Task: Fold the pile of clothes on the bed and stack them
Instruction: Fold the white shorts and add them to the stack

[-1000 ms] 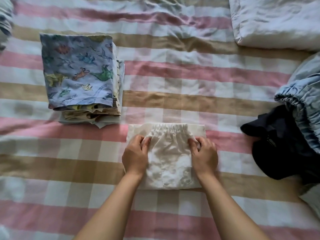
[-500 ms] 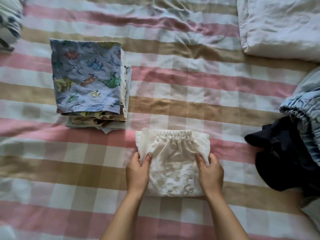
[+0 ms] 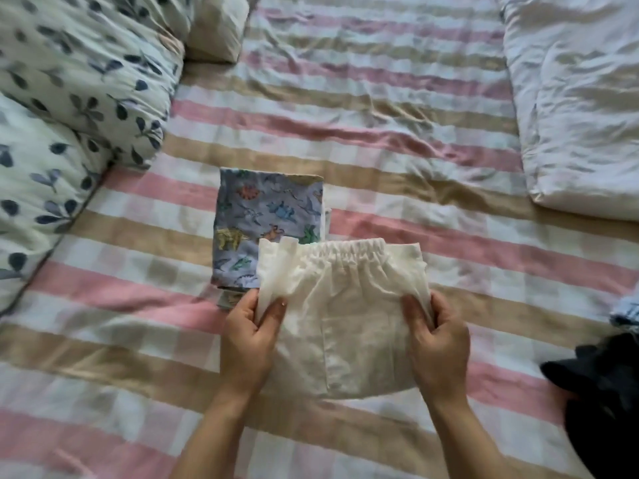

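Above the striped bedsheet [image 3: 397, 108], left hand [image 3: 247, 340] and right hand [image 3: 437, 344] pinch the folded white shorts [image 3: 345, 305] by the side edges. The shorts partly cover the dinosaur-print stack [image 3: 262, 216].

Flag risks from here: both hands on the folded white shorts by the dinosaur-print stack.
1. The left hand and right hand pinch the shorts only at the sides; layers by the left thumb fan apart, so the fold may open.
2. The shorts overlap the stack at its near corner; sliding them across could skew it.

A home bedroom is indicated by a checked bedsheet [image 3: 345, 108], leaf-print pillows [image 3: 79, 84] and a white pillow [image 3: 570, 98].
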`<action>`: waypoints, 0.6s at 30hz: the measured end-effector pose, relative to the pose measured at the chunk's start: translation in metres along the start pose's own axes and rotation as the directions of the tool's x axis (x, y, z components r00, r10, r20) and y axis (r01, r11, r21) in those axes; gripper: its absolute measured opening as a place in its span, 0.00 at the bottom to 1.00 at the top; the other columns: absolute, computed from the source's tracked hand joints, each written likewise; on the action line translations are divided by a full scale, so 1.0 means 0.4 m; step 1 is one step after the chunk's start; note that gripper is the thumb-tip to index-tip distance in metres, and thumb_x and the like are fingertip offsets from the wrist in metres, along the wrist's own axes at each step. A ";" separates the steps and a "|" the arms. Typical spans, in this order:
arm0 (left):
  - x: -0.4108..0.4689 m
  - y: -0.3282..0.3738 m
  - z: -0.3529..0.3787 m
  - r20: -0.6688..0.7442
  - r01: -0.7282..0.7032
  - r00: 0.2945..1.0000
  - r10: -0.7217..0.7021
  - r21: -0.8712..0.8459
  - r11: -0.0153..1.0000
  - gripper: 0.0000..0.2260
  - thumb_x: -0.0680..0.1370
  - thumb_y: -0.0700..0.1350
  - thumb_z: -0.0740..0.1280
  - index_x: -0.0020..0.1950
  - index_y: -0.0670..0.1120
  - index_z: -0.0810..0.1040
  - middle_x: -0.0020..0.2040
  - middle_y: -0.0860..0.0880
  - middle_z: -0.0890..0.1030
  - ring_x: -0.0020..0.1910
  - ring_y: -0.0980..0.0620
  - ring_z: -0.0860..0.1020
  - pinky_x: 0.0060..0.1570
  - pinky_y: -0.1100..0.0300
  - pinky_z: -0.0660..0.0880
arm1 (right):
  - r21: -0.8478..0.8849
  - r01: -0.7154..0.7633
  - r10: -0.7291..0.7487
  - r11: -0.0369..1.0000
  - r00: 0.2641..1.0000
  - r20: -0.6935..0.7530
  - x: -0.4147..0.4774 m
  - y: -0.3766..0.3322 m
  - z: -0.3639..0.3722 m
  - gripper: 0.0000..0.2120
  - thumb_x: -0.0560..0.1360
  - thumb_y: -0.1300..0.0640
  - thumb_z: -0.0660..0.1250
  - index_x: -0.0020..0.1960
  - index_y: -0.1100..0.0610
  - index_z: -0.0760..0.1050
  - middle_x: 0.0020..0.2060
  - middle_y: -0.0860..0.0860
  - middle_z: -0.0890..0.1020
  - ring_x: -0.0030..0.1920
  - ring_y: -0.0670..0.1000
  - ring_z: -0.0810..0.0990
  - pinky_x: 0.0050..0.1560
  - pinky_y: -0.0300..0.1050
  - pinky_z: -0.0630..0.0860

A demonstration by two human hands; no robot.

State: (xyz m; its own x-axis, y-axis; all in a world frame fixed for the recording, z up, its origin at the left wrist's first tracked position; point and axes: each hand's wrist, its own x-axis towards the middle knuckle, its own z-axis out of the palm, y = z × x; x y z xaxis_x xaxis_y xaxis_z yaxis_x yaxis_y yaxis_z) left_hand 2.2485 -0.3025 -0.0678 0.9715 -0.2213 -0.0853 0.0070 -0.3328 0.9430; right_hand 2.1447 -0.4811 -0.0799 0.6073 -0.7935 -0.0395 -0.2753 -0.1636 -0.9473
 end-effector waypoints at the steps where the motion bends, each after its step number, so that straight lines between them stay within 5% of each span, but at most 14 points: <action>1: 0.045 0.004 -0.026 -0.015 -0.012 1.000 0.012 0.003 1.000 0.07 0.73 0.49 0.67 0.39 0.47 0.76 0.30 0.54 0.78 0.30 0.60 0.74 0.30 0.67 0.70 | 0.014 0.021 -0.021 1.000 1.000 0.016 0.029 -0.023 0.039 0.12 0.75 0.54 0.67 0.34 0.53 0.71 0.26 0.44 0.74 0.28 0.42 0.70 0.29 0.37 0.66; 6: 0.273 -0.022 -0.117 -0.070 -0.036 0.997 0.042 0.091 0.995 0.02 0.76 0.44 0.68 0.44 0.47 0.77 0.37 0.53 0.80 0.36 0.54 0.77 0.39 0.55 0.75 | 0.054 0.030 -0.034 0.998 0.997 0.072 0.173 -0.080 0.240 0.11 0.76 0.57 0.64 0.39 0.63 0.74 0.31 0.51 0.77 0.32 0.48 0.73 0.35 0.47 0.70; 9: 0.386 -0.064 -0.141 -0.074 0.001 0.997 0.006 0.090 0.996 0.04 0.76 0.44 0.68 0.45 0.44 0.78 0.40 0.47 0.80 0.40 0.49 0.77 0.42 0.53 0.75 | 0.073 -0.022 0.012 0.997 0.992 0.126 0.232 -0.069 0.332 0.09 0.77 0.56 0.64 0.42 0.60 0.75 0.35 0.50 0.79 0.35 0.50 0.76 0.38 0.47 0.73; 14: 0.446 -0.173 -0.118 -0.036 0.132 0.991 -0.129 0.134 0.982 0.05 0.77 0.46 0.66 0.44 0.45 0.75 0.38 0.52 0.78 0.40 0.50 0.76 0.36 0.62 0.71 | -0.090 -0.139 0.152 0.986 0.974 0.167 0.265 0.025 0.409 0.09 0.78 0.53 0.61 0.49 0.58 0.76 0.42 0.53 0.81 0.41 0.52 0.77 0.41 0.45 0.71; 16: 0.440 -0.201 -0.102 -0.047 0.200 0.980 -0.194 0.238 0.951 0.11 0.78 0.49 0.64 0.38 0.45 0.70 0.33 0.51 0.73 0.38 0.46 0.73 0.31 0.60 0.66 | -0.153 -0.199 0.225 0.968 0.958 0.177 0.267 0.055 0.408 0.11 0.79 0.51 0.60 0.49 0.59 0.75 0.43 0.55 0.81 0.43 0.54 0.77 0.41 0.46 0.71; 18: 0.430 -0.203 -0.092 -0.083 0.223 0.975 -0.207 0.384 0.896 0.11 0.78 0.49 0.62 0.43 0.43 0.70 0.40 0.44 0.75 0.45 0.40 0.74 0.35 0.55 0.67 | -0.185 -0.215 0.252 0.959 0.944 0.210 0.264 0.062 0.396 0.11 0.79 0.50 0.59 0.48 0.58 0.73 0.44 0.54 0.80 0.43 0.55 0.77 0.42 0.47 0.72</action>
State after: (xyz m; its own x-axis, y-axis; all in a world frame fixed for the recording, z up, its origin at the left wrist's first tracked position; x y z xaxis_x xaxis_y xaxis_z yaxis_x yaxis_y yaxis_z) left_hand 2.4239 -0.2799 -0.1471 0.9652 -0.0707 -0.2519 0.1320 -0.6998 0.7020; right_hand 2.3202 -0.4762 -0.1581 0.6608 -0.6675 -0.3433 -0.5323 -0.0944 -0.8412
